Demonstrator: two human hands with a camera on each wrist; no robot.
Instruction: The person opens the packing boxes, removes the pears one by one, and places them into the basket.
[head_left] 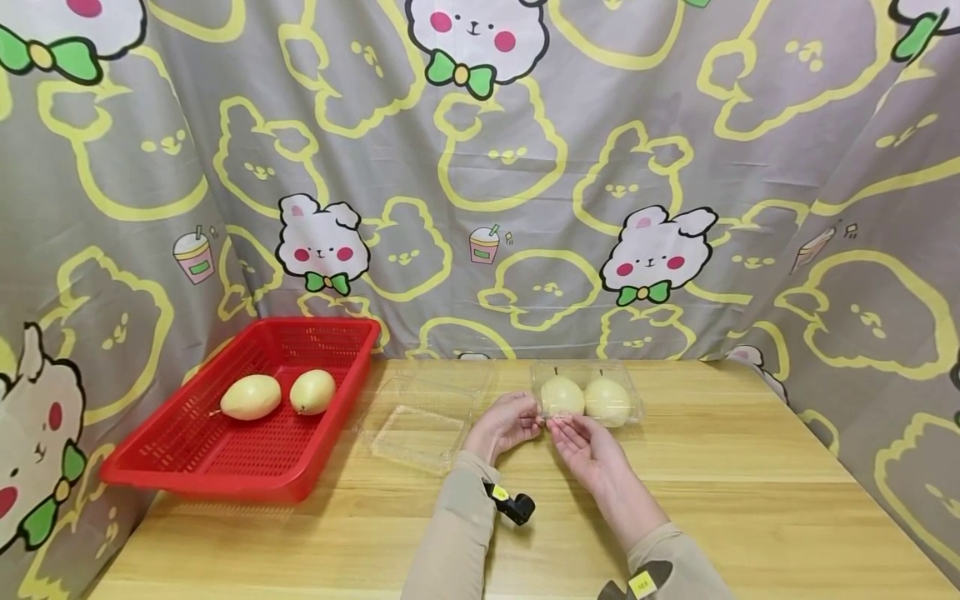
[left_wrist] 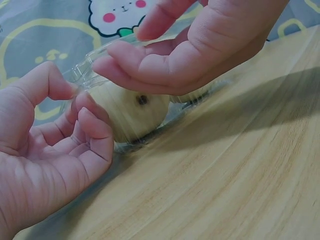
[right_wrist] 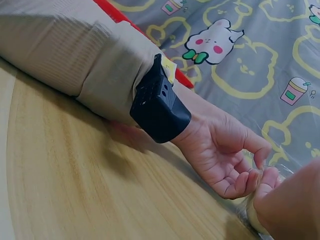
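Observation:
A clear plastic fruit box [head_left: 636, 408] with its lid down over two pale yellow pears [head_left: 562, 397] stands toward the back of the table. At its front left corner, my left hand [head_left: 510, 423] pinches the plastic rim between thumb and curled index finger. My right hand [head_left: 592, 454] has its bent fingers at the front rim, close beside the left fingertips. In the left wrist view, the right hand [left_wrist: 185, 55] reaches across above one pear [left_wrist: 135, 112], partly covering the box. The right wrist view shows the left hand [right_wrist: 225, 155] with its fingertips on the rim; the right hand [right_wrist: 290, 200] overlaps the box there.
Left of my hands, a second clear box [head_left: 420, 429] lies with its lid raised. A red plastic basket [head_left: 285, 479] at the left holds two pale yellow fruits [head_left: 251, 397]. Behind the wooden table [head_left: 750, 500] hangs a patterned curtain [head_left: 525, 167].

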